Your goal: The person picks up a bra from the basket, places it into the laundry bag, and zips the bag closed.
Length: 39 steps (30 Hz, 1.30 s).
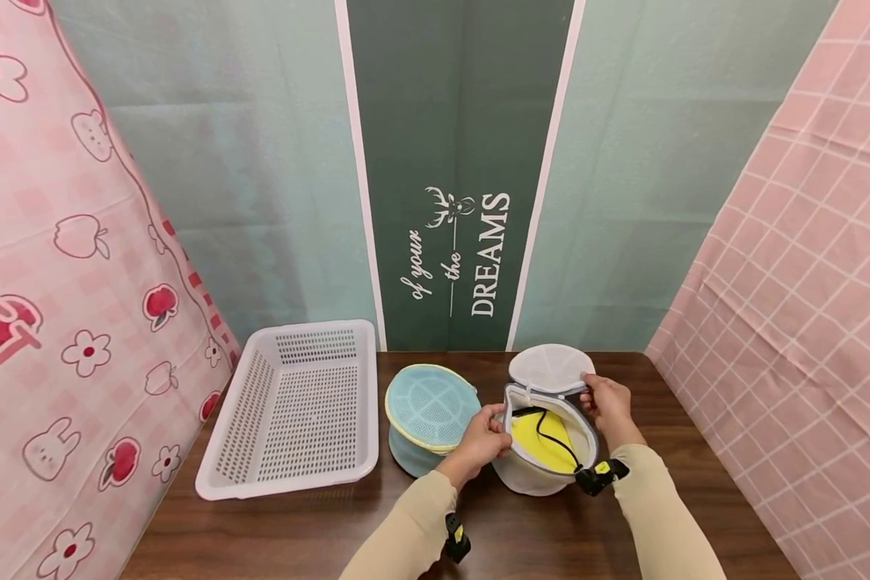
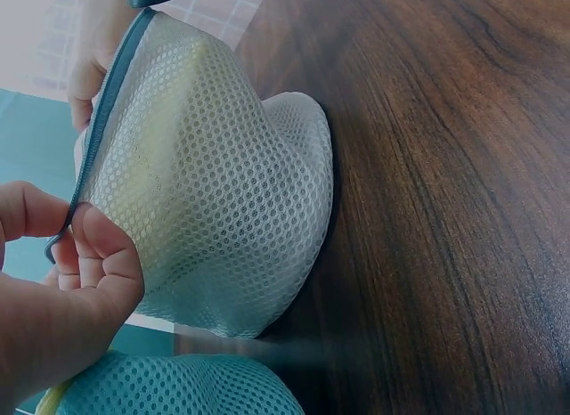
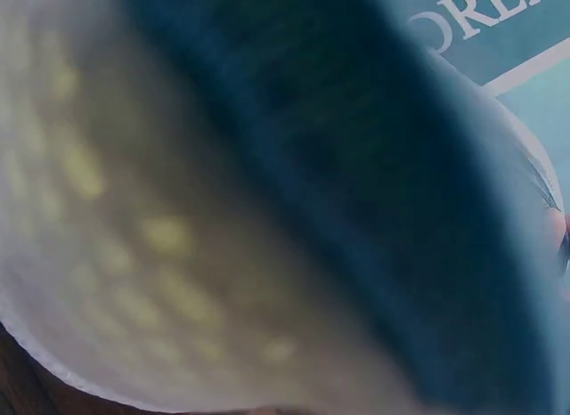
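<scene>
A white mesh laundry bag (image 1: 528,481) with a grey zip rim stands on the table, its round lid (image 1: 551,367) folded up and back. Inside lies a yellow cloth (image 1: 540,441) with a black cord (image 1: 551,436). My left hand (image 1: 482,436) pinches the zip rim at the bag's left side, thumb and fingers around the edge (image 2: 85,179) in the left wrist view. At the lid's right edge, my right hand (image 1: 607,403) pinches the lid. The bag's side (image 3: 134,281), blurred and close, fills most of the right wrist view.
Just left of the white bag stands a blue mesh bag (image 1: 432,408) with yellow trim, its lid down. A white slotted plastic basket (image 1: 366,403) sits farther left on the brown wooden table (image 1: 297,532). Curtains hang behind and at both sides.
</scene>
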Each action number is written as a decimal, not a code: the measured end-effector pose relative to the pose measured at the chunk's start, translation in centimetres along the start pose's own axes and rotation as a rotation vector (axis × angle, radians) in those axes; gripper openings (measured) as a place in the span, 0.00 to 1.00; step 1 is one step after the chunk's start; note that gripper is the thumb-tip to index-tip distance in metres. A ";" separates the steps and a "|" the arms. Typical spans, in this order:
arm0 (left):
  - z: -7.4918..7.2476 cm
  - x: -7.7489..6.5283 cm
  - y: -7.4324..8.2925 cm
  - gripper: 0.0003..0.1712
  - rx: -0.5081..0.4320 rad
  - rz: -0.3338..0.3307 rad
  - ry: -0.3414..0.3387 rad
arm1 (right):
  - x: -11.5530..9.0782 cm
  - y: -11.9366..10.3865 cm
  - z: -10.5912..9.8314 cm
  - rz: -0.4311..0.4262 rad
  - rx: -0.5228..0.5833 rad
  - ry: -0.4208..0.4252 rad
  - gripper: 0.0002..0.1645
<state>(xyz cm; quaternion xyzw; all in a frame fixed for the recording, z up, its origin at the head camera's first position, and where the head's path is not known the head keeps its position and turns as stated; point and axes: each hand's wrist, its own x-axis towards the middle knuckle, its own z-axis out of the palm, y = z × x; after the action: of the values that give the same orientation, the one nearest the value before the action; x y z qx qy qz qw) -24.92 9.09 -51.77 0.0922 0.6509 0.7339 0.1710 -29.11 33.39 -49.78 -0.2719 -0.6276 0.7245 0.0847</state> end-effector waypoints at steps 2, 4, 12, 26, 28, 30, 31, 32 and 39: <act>0.0 0.0 0.0 0.34 -0.004 0.000 0.003 | -0.1 0.0 -0.1 0.000 0.002 -0.012 0.15; 0.0 0.0 -0.1 0.34 -0.010 -0.001 0.005 | -0.2 0.1 -0.3 -0.013 -0.007 -0.015 0.17; -0.2 -0.2 0.2 0.33 -0.027 0.002 0.020 | -0.6 -0.5 -0.6 -0.142 -0.053 0.063 0.14; -0.2 0.0 0.4 0.31 -0.065 -0.029 0.028 | -1.6 -1.6 0.3 -0.302 0.073 0.173 0.04; -0.2 0.0 0.4 0.31 -0.061 -0.027 0.027 | -1.6 -1.6 0.5 -0.312 0.082 0.175 0.05; -0.3 0.0 0.5 0.31 -0.066 -0.031 0.032 | -1.0 -1.5 0.5 -0.324 0.081 0.183 0.09; -0.3 0.0 0.5 0.31 -0.067 -0.032 0.032 | 0.1 -0.8 0.2 -0.351 0.129 0.159 0.10; -0.3 0.1 0.5 0.31 -0.066 -0.031 0.031 | 1.1 -0.2 -0.1 -0.365 0.139 0.151 0.11; -0.4 0.3 0.5 0.31 -0.093 -0.028 0.035 | 12.5 6.8 -3.6 -0.451 0.269 0.095 0.18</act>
<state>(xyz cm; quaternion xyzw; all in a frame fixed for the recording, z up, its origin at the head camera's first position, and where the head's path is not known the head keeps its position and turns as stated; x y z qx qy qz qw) -25.35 8.81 -51.34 0.0621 0.6202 0.7624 0.1738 -36.28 41.00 -60.09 -0.1450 -0.5657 0.7507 0.3089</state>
